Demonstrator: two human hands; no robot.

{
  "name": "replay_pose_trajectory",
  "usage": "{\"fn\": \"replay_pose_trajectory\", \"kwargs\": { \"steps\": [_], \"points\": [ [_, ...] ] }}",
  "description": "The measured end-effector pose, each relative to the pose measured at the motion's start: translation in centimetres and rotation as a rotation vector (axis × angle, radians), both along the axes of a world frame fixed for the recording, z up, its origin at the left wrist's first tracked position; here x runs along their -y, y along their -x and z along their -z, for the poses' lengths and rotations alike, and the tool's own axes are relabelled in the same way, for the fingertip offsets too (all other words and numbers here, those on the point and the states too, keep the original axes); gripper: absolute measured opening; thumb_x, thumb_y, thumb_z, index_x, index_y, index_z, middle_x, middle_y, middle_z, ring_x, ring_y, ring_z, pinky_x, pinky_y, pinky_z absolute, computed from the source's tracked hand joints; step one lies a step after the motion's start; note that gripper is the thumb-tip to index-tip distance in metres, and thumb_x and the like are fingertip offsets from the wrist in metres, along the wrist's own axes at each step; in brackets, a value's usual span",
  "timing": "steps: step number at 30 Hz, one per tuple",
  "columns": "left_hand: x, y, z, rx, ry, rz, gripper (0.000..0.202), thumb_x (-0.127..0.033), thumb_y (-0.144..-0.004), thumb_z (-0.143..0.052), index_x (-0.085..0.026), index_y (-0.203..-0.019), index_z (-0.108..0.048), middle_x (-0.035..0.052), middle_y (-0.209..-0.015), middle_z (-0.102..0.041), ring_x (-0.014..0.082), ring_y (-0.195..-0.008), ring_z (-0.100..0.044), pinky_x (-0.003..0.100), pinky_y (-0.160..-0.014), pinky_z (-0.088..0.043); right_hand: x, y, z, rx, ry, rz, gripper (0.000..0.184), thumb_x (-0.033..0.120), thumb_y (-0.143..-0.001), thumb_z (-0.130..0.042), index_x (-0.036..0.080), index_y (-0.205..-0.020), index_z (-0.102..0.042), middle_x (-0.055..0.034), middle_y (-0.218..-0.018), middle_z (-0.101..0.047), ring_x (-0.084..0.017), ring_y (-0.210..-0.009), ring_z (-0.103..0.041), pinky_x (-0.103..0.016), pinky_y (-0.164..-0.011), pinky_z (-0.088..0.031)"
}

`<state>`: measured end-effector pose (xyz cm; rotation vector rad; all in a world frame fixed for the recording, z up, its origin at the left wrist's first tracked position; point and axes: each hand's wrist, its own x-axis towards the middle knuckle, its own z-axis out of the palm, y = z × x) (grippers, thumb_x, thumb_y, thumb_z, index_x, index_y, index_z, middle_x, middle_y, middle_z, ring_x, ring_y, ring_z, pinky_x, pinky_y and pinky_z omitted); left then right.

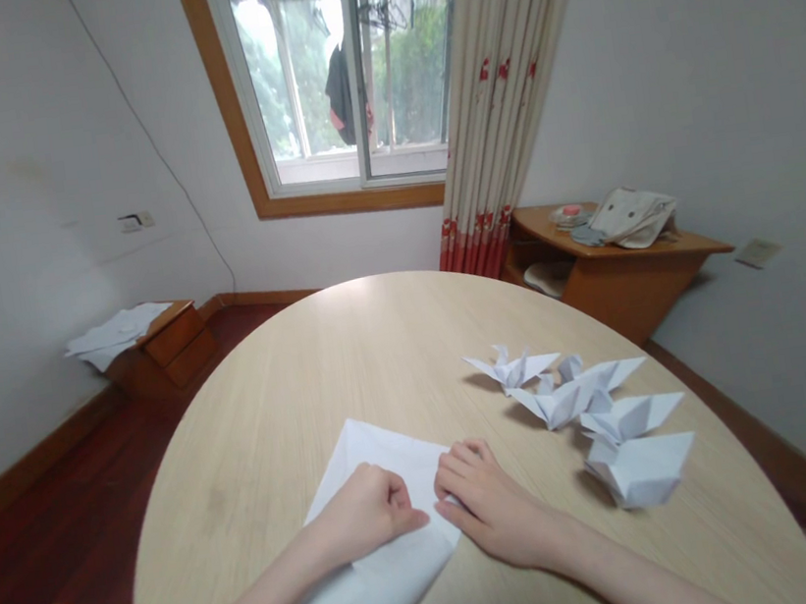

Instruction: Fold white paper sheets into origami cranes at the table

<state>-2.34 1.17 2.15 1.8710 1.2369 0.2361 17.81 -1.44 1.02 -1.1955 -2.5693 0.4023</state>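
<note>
Head view: left hand (377, 509) on white paper (382, 592), grip curled together; right hand (483, 501) at edge, cannot tell if clamped.

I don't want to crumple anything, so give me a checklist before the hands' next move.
Left hand on the white paper: ok, resting on top.
Right hand at the paper: ok, by its right corner.
Paper cranes apart from both hands: ok, off to the right.
Whole paper uncovered: not ok, left hand and left forearm hide part.
Paper wholly on the round table: cannot tell, frame cuts its near end.
</note>
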Motion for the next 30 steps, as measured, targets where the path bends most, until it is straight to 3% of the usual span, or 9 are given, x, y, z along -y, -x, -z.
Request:
{"fn": "replay_pose_trajectory", "kwargs": {
  "steps": [15,24,30],
  "points": [
    [0.1,-0.3,-0.1,-0.022,-0.004,-0.025,0.026,-0.032,-0.070,-0.061,-0.017,-0.053,-0.049,-0.0061,-0.051,-0.040,0.0110,-0.053,-0.036,0.024,-0.050,-0.026,-0.1,0.1,0.4,0.044,-0.028,-0.010,0.016,0.018,-0.097,-0.041,0.020,-0.083,-0.049,-0.0029,-0.090,-0.058,-0.020,-0.087,-0.047,-0.041,-0.089,-0.031],
    [0.3,-0.5,0.2,-0.112,-0.061,-0.081,0.031,-0.038,-0.073,-0.058,-0.016,-0.052,-0.054,-0.0047,-0.048,-0.042,0.0115,-0.051,-0.037,0.025,-0.049,-0.024,-0.3,-0.1,0.9,-0.018,-0.068,0.074,0.008,0.023,-0.095,-0.049,0.020,-0.089,-0.053,-0.0041,-0.092,-0.061,-0.022,-0.091,-0.050,-0.041,-0.089,-0.033],
    [0.4,-0.6,-0.2,-0.166,-0.084,-0.084,0.030,-0.038,-0.074,-0.058,-0.016,-0.053,-0.057,-0.0040,-0.049,-0.043,0.0122,-0.050,-0.040,0.025,-0.049,-0.025,-0.5,-0.1,1.0,-0.036,-0.086,0.103,0.008,0.014,-0.094,-0.048,0.019,-0.095,-0.053,-0.0055,-0.097,-0.062,-0.023,-0.096,-0.053,-0.042,-0.090,-0.035]
  ]
}}
